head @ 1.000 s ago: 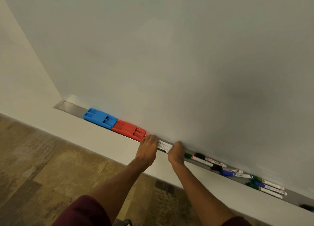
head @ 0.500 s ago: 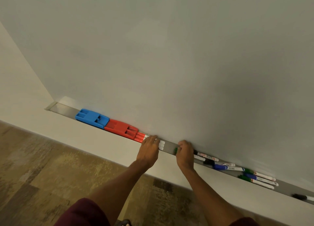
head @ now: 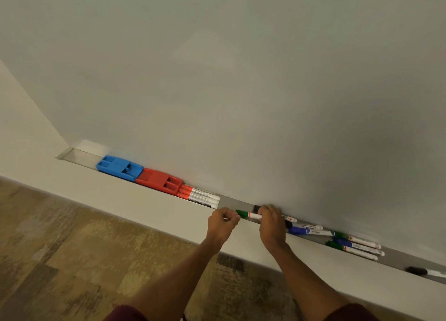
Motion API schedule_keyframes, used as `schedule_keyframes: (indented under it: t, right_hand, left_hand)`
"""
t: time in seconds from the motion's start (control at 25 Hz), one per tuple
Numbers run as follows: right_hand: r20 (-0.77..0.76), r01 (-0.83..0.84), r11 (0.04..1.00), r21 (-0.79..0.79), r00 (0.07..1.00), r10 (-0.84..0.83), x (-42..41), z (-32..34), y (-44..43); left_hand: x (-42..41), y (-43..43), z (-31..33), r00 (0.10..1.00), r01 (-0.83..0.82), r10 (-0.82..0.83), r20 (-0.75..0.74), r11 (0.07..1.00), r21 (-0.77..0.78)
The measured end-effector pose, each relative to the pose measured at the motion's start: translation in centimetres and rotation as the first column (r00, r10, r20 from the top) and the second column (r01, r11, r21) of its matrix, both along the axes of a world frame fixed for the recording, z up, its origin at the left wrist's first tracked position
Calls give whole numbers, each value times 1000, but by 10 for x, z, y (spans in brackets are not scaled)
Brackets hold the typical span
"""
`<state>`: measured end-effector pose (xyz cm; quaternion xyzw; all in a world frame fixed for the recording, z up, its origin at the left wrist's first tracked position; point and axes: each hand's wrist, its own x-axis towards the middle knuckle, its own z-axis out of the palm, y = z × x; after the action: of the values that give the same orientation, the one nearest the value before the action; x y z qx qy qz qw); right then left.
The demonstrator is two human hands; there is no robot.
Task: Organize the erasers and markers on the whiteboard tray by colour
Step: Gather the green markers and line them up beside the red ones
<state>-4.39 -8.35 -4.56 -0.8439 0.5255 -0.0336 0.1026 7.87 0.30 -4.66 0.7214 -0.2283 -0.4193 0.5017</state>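
- The long grey metal tray [head: 231,201] runs along the foot of the smooth, matte whiteboard [head: 241,79], from upper left to lower right in the view; its left end is bare.
- One blue moulded plastic eraser [head: 119,168], blocky with rectangular recesses on top, lies flat in the tray with its long axis along the tray.
- One red plastic eraser of the same shape [head: 159,181] touches the right end of the blue one and lies in the same direction.
- Three markers with red caps and white barrels [head: 199,197] lie side by side, parallel to the tray, the caps pointing left against the red eraser.
- The left hand [head: 223,221] is closed in a pinch at the cap end of one green-capped white marker [head: 247,215].
- The right hand [head: 271,220] grasps the barrel of this same marker, which is just above the front edge of the tray, the cap pointing left, the long axis along the tray.
- A black-capped marker [head: 256,208] shows behind the right hand, mostly hidden.
- A loose group of markers [head: 337,238] follows: I count two blue caps and two green caps, all pointing left; the black caps near the hand I cannot count surely.
- One black-capped marker [head: 424,271] lies alone far right.
- The floor [head: 72,260] below is mottled brown.
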Motion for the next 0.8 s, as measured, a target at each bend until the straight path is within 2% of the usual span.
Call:
schedule_keyframes:
  t: [0.28, 0.52, 0.64, 0.8]
  right_hand:
    - [42, -80, 996, -25, 996, 81, -8, -2, -8]
    - [127, -148, 989, 23, 981, 144, -13, 6, -11]
    - [150, -162, 985, 62, 977, 152, -19, 8, -9]
    - [299, -208, 966, 152, 941, 156, -42, 7, -6]
  left_hand:
    - [-12, 3, 0, 957, -208, 208, -203, 978, 20]
    - [-38, -9, 2, 886, -251, 188, -423, 963, -98]
    - [-55, -19, 4, 818, -316, 189, -543, 937, -151]
    - [-77, -27, 3, 718, -433, 252, -649, 892, -132]
